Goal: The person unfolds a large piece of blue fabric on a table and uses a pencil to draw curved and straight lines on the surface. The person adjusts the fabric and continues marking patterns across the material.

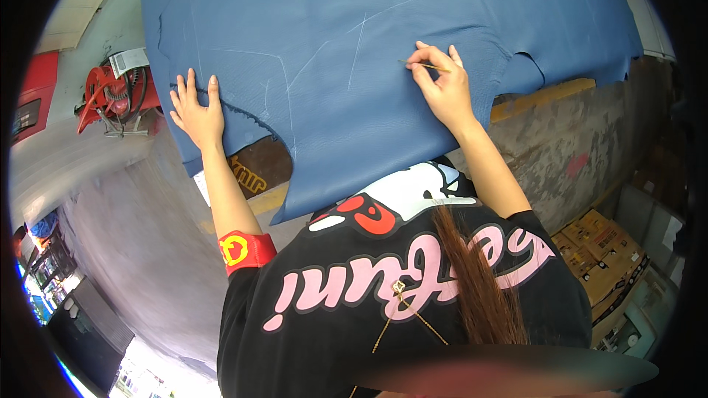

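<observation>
A large blue sheet that looks like leather (369, 114) is spread over the table, with irregular edges and a ragged cut near its left side. Thin pale lines, some crossing, run over its middle and far part. My left hand (198, 113) lies flat on the sheet's left portion, fingers spread, beside the ragged edge. Held between the fingertips of my right hand (447, 96) is a thin yellowish pen-like stick (434, 68). Its tip points left, close to the sheet right of the drawn lines; whether it touches cannot be made out.
Below the sheet, the table's side (568, 144) shows at the right. A red machine with dark hoses (114, 96) stands on the floor at the far left. Flat cardboard boxes (601, 250) are stacked at the lower right. The sheet's near edge hangs close to my body.
</observation>
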The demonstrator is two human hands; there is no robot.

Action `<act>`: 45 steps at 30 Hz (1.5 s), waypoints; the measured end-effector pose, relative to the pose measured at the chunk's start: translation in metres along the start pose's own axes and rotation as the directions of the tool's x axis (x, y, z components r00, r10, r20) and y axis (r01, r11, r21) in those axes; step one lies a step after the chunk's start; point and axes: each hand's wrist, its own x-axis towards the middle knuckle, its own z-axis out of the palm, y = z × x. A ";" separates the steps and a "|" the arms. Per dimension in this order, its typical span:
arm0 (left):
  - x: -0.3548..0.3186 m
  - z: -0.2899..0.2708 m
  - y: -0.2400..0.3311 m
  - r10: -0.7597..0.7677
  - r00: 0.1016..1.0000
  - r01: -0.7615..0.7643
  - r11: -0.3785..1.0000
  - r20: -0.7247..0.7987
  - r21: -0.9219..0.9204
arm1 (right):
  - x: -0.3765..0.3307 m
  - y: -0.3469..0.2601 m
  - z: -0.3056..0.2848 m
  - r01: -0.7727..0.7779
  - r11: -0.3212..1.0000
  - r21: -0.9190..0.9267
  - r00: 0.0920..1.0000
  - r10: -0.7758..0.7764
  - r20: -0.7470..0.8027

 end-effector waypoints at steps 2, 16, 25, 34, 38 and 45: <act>0.000 0.000 0.000 0.004 1.000 -0.004 1.000 0.001 -0.006 | 0.002 0.002 0.001 0.052 0.997 -0.061 0.999 -0.052 0.004; 0.001 0.002 -0.005 0.021 1.000 -0.021 1.000 -0.012 -0.010 | 0.018 -0.012 0.013 0.006 0.987 0.159 0.999 -0.013 0.039; 0.000 0.002 -0.004 0.020 1.000 -0.020 1.000 -0.011 -0.021 | 0.028 0.010 0.001 -0.058 0.998 -0.019 0.992 0.056 -0.116; 0.001 0.001 -0.002 0.025 0.999 -0.026 0.999 -0.021 -0.019 | 0.045 0.025 -0.005 -0.140 0.956 0.258 0.977 0.176 -0.122; 0.001 0.002 -0.004 0.023 1.000 -0.023 1.000 -0.013 -0.013 | 0.044 0.020 -0.006 -0.135 0.981 0.139 0.983 0.151 -0.105; 0.001 0.004 -0.006 0.029 0.999 -0.029 0.999 -0.022 -0.021 | 0.040 0.008 -0.001 -0.109 0.972 0.206 0.992 0.120 -0.041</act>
